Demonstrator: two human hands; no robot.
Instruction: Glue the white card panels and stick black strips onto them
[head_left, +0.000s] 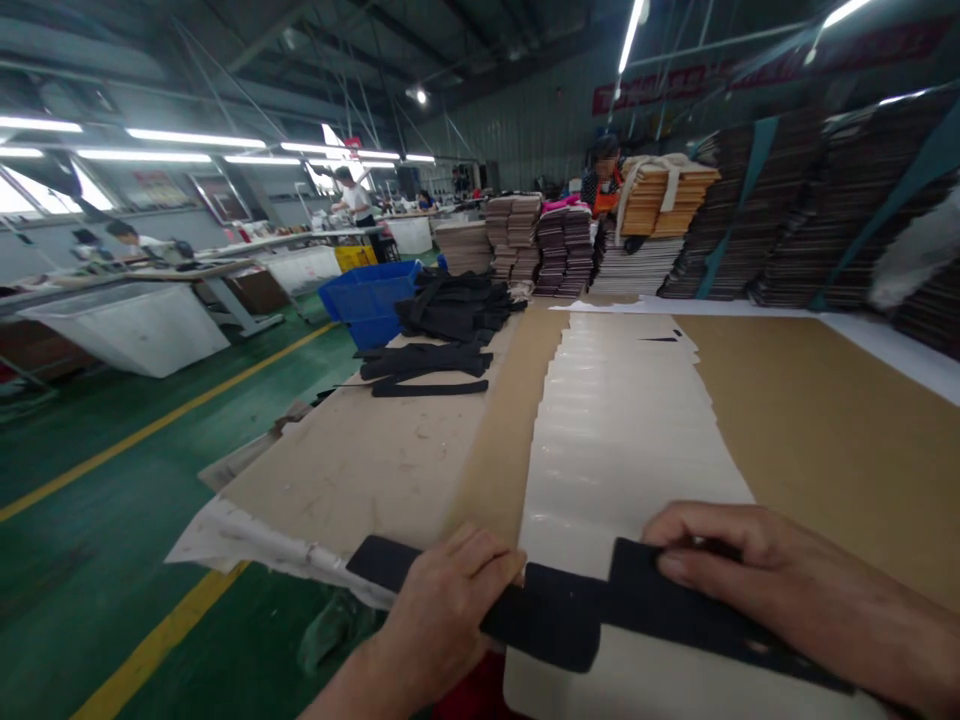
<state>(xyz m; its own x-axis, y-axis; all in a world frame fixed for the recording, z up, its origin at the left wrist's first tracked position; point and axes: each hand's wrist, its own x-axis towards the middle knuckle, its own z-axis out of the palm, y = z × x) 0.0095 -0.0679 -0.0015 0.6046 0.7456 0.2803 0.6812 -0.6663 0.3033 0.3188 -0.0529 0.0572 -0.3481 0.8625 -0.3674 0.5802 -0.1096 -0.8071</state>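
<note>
My left hand (457,600) curls nearly closed over the left black strip (551,612), which sticks out both sides; my right hand (712,560) pinches the right black strip (637,585) near its left end. Both run crosswise, ends about meeting over pale sheets (622,440).
</note>
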